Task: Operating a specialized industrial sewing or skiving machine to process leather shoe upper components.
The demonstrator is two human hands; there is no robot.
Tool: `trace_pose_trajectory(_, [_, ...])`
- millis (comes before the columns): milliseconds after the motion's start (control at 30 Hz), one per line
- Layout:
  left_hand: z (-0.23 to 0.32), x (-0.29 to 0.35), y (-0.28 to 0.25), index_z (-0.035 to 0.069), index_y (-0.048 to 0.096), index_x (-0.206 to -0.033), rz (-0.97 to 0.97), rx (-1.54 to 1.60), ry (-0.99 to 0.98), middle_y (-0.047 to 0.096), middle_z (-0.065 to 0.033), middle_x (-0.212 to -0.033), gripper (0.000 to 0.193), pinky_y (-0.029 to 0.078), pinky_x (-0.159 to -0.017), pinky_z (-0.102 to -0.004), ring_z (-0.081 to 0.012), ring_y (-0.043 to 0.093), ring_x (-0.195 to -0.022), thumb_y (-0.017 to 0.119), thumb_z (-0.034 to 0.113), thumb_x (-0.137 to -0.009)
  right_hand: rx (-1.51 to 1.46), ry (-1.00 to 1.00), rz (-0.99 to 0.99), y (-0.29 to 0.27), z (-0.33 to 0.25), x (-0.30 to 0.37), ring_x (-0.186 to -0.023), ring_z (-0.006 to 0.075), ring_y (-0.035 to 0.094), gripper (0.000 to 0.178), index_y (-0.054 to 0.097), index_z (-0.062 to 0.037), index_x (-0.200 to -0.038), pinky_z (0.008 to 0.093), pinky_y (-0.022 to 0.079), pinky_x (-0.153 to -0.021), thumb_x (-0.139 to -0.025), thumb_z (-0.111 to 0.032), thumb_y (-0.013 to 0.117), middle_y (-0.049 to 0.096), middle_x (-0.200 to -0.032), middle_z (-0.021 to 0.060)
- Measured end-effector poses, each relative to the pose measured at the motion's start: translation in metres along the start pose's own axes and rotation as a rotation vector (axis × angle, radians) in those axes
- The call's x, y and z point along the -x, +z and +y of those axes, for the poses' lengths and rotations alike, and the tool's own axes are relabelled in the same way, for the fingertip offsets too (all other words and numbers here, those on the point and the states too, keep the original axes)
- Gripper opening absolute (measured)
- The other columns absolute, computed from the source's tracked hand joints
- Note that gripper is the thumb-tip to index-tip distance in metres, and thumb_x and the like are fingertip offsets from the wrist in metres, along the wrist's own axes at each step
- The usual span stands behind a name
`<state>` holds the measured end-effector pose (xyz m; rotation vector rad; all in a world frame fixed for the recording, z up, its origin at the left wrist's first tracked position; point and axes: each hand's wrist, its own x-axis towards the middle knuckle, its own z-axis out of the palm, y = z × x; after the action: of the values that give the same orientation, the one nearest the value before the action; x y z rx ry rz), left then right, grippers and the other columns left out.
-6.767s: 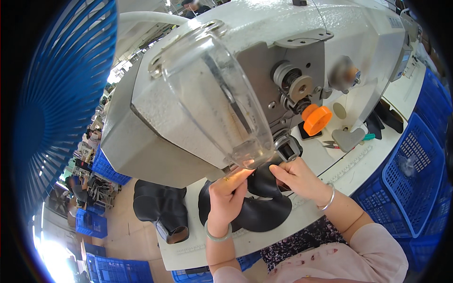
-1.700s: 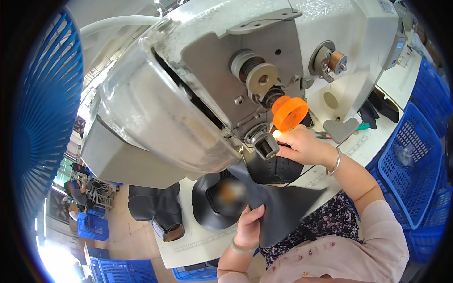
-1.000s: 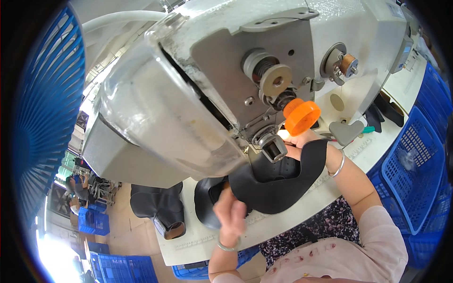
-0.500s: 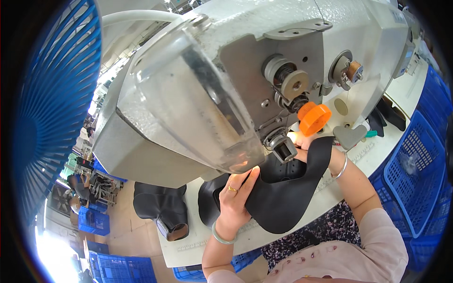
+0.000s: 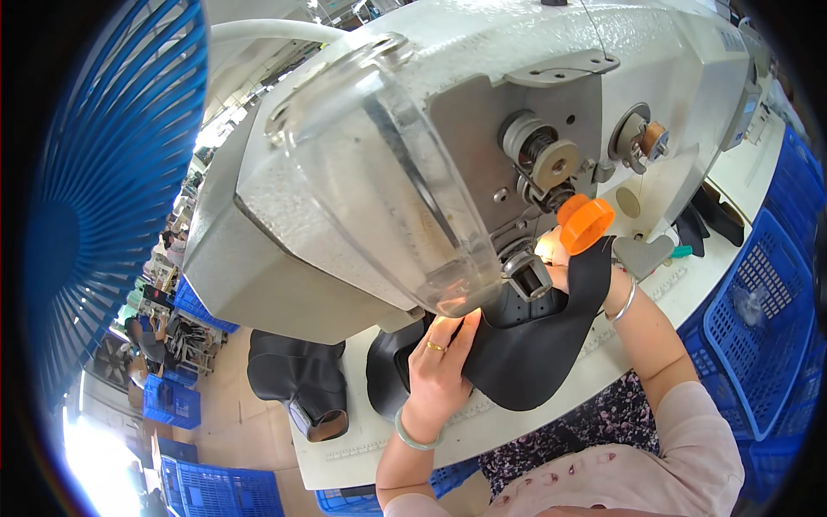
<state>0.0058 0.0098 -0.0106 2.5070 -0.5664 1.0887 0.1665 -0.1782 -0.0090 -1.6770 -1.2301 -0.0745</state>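
Table point(image 5: 345, 470) under workpiece point(image 5: 530, 366), crate point(image 5: 758, 388) with plastic point(image 5: 748, 303)

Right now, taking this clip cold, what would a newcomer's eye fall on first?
Probably the bulky off-white sewing machine filling the upper middle, with a bright orange knob on its front. A blue fan looms along the left edge. Below the machine head, the left hand touches a smooth black piece at its left side.

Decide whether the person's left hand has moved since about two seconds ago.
Yes: the left hand has moved forward, toward the clear guard of the sewing machine.
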Motion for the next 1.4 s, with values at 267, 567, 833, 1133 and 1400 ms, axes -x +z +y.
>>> trace_pose_trajectory(267, [0.0, -0.001, 0.0, -0.003, 0.064, -0.108, 0.01, -0.025, 0.005, 0.059, -0.0152, -0.105, 0.052, 0.054, -0.081, -0.0361, -0.0327, 0.063, -0.099, 0.066, -0.009, -0.056, 0.078, -0.104, 0.046, -0.002, -0.006, -0.007, -0.056, 0.0246, 0.054, 0.026, 0.065, -0.0018, -0.077, 0.0339, 0.043, -0.056, -0.085, -0.027, 0.065, 0.056, -0.061, 0.0104])
trace_pose_trajectory(567, [-0.006, -0.001, 0.004, -0.002, 0.066, -0.105, 0.061, -0.018, -0.015, 0.061, -0.0131, -0.102, 0.042, 0.053, -0.079, -0.0348, -0.0329, 0.065, -0.094, 0.071, -0.002, -0.063, -0.125, 0.06, 0.157, 0.001, -0.027, -0.014, -0.044, 0.0192, 0.029, 0.02, 0.033, -0.0042, -0.055, 0.0348, 0.024, -0.045, -0.058, -0.003, 0.053, 0.026, -0.051, 0.0068])
trace_pose_trajectory(833, [-0.003, -0.002, 0.0, 0.0, 0.069, -0.099, 0.084, -0.046, 0.008, 0.062, -0.0111, -0.098, 0.04, 0.054, -0.077, -0.0337, -0.0304, 0.067, -0.091, 0.068, -0.003, -0.059, -0.031, 0.04, 0.05, 0.009, -0.001, -0.023, -0.049, 0.0157, 0.039, 0.013, 0.049, -0.0029, -0.071, 0.0311, 0.034, -0.05, -0.072, -0.011, 0.059, 0.041, -0.056, 0.0073])
trace_pose_trajectory(1133, [0.002, -0.004, -0.008, -0.003, 0.069, -0.099, 0.1, 0.386, -0.264, 0.066, -0.0136, -0.099, 0.032, 0.052, -0.075, -0.027, -0.0243, 0.067, -0.087, 0.071, 0.003, -0.068, -0.003, 0.033, -0.023, 0.013, 0.034, -0.02, -0.054, 0.0115, 0.047, 0.016, 0.062, -0.0014, -0.085, 0.0275, 0.042, -0.055, -0.084, -0.018, 0.064, 0.054, -0.061, 0.0075])
trace_pose_trajectory(1400, [0.01, -0.005, -0.003, -0.003, 0.069, -0.097, 0.065, -0.073, 0.017, 0.064, -0.0121, -0.093, 0.044, 0.054, -0.076, -0.0337, -0.031, 0.066, -0.085, 0.059, -0.006, -0.054, -0.053, -0.012, 0.015, -0.008, -0.015, -0.017, -0.052, 0.0113, 0.046, 0.019, 0.064, -0.0014, -0.08, 0.0286, 0.041, -0.053, -0.084, -0.02, 0.062, 0.054, -0.058, 0.0068])
